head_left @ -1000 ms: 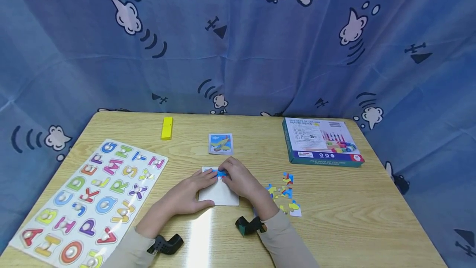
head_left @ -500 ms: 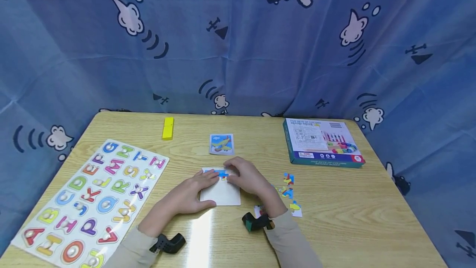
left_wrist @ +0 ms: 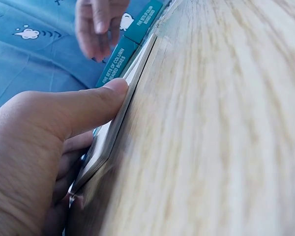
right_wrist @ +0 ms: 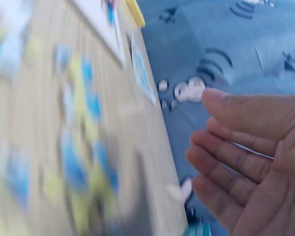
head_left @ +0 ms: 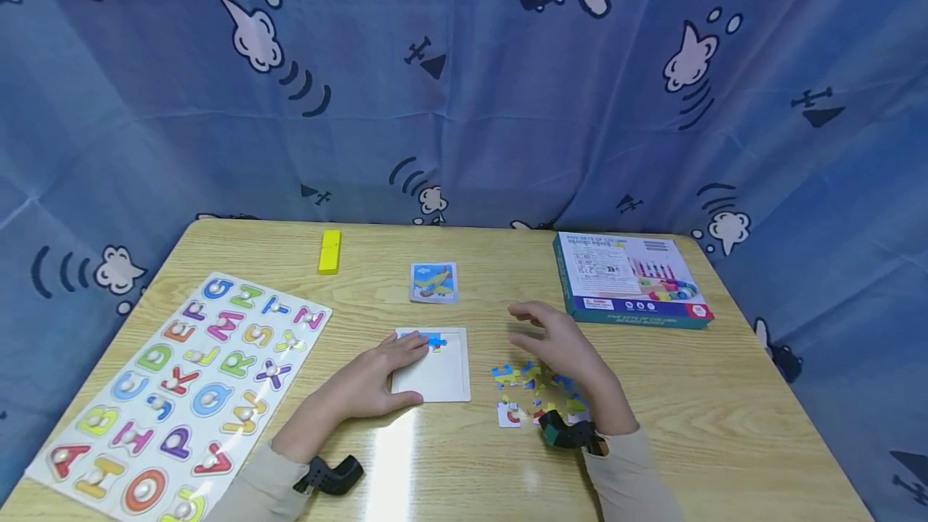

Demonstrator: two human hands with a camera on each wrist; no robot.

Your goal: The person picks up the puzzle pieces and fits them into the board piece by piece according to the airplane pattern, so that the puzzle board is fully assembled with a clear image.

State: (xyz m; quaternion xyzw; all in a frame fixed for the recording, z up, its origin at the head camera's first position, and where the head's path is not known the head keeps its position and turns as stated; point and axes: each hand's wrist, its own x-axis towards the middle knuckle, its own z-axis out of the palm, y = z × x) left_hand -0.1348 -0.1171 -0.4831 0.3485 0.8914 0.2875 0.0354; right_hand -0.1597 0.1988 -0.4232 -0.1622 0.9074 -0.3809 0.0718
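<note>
My left hand [head_left: 371, 377] rests with extended fingers on the left side of a white puzzle tray [head_left: 448, 381]. In the left wrist view, the thumb [left_wrist: 96, 105] lies along the tray's edge. A few joined blue jigsaw pieces [head_left: 437, 341] lie at the tray's top, partly covered by the left fingers. Raised to the right of the tray, my right hand [head_left: 560, 345] holds nothing, its fingers loosely bent and apart. Below it lie several loose jigsaw pieces [head_left: 505, 375], blurred in the right wrist view and partly hidden by the wrist.
Behind the tray lies an airplane picture card [head_left: 433, 282]. An alphabet knob board [head_left: 296, 304] takes up the table's left side. A yellow block [head_left: 329, 252] stands at the back left, a bead box [head_left: 631, 276] at the back right. A blue curtain [head_left: 464, 103] hangs behind.
My right hand has left the joined pieces on the tray and moved right, over the loose pieces. My left hand has stayed on the tray.
</note>
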